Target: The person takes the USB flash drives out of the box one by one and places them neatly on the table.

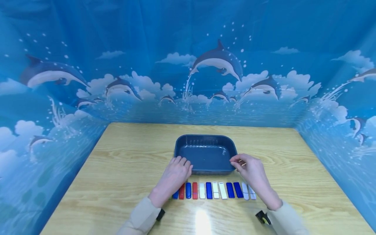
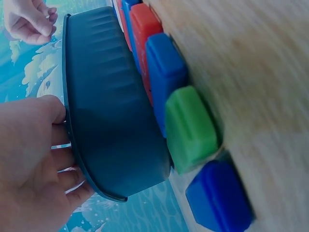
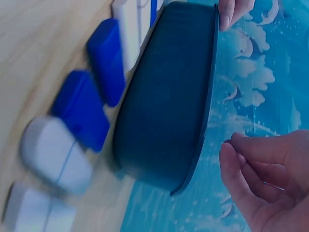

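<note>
A dark blue rectangular plastic basin (image 1: 205,171) stands upright on the table. My left hand (image 1: 178,170) grips the rim at its front left corner, thumb (image 2: 52,107) at the edge and the other fingers over the rim. By the front right corner, my right hand (image 1: 249,168) is loosely curled, with thumb and index fingertips close together. The right wrist view shows a gap between those fingertips and the rim, and no clear object in them. In front of the basin runs a row of small oblong plastic pieces: red (image 1: 195,191), blue (image 1: 209,190), white (image 1: 223,191) and pale grey (image 1: 245,191).
A green piece (image 2: 190,128) and a blue piece (image 2: 219,195) form the left end of the row, hidden by my left arm in the head view. A wooden table (image 1: 132,150) lies beneath. Dolphin-printed blue curtains (image 1: 164,39) surround its back and sides.
</note>
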The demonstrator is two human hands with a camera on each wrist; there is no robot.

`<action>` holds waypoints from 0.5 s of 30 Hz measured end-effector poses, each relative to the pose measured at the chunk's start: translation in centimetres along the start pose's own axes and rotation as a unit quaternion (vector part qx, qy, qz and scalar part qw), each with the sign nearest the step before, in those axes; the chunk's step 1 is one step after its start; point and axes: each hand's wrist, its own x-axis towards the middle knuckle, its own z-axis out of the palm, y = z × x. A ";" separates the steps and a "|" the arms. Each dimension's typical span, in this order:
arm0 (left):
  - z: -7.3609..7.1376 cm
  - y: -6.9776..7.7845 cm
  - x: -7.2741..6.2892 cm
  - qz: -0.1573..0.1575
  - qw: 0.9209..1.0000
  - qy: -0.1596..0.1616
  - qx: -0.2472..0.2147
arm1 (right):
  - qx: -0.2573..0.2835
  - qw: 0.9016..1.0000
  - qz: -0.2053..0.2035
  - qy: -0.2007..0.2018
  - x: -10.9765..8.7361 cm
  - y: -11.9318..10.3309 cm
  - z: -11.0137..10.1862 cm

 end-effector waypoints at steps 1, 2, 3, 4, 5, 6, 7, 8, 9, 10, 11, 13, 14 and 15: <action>0.0 -0.1 0.0 0.000 1.000 -0.001 -0.002 | -0.003 1.000 -0.008 0.002 0.1 -0.4 0.2; 0.0 -0.1 0.0 -0.002 1.000 -0.001 -0.006 | -0.004 1.000 -0.013 0.002 0.3 -0.7 0.4; 0.0 -0.2 -0.1 -0.003 1.000 -0.001 -0.010 | -0.004 1.000 -0.019 0.003 0.4 -1.1 0.6; -0.1 -0.2 -0.1 -0.005 1.000 0.001 -0.015 | -0.003 1.000 -0.022 0.004 0.5 -1.4 0.8; -0.2 -0.3 -0.1 -0.006 1.000 0.003 -0.020 | -0.001 1.000 -0.026 0.005 0.7 -1.8 0.9; -0.3 -0.3 -0.2 -0.008 1.000 0.006 -0.025 | -0.001 1.000 -0.030 0.005 0.8 -2.1 1.1; -0.4 -0.3 -0.2 -0.011 0.999 0.009 -0.028 | 0.001 0.999 -0.032 0.005 0.9 -2.4 1.2; -0.5 -0.3 -0.2 -0.013 0.999 0.012 -0.030 | 0.001 0.999 -0.034 0.005 1.0 -2.7 1.3; -0.6 -0.3 -0.2 -0.015 0.999 0.014 -0.031 | 0.001 0.999 -0.038 0.006 1.0 -2.9 1.4; -0.8 -0.2 -0.2 -0.019 0.999 0.015 -0.033 | -0.002 0.999 -0.041 0.007 1.1 -3.1 1.5; -0.9 -0.2 -0.1 -0.022 0.999 0.016 -0.035 | -0.005 0.999 -0.046 0.009 1.1 -3.3 1.6; -1.2 0.0 -0.1 -0.031 0.999 0.016 -0.039 | -0.012 0.998 -0.055 0.014 1.1 -3.6 1.8; -1.4 0.1 -0.1 -0.036 0.998 0.016 -0.043 | -0.014 0.998 -0.060 0.015 1.1 -3.8 1.9; -1.5 0.2 0.0 -0.040 0.998 0.018 -0.049 | -0.017 0.998 -0.063 0.017 1.1 -3.9 2.1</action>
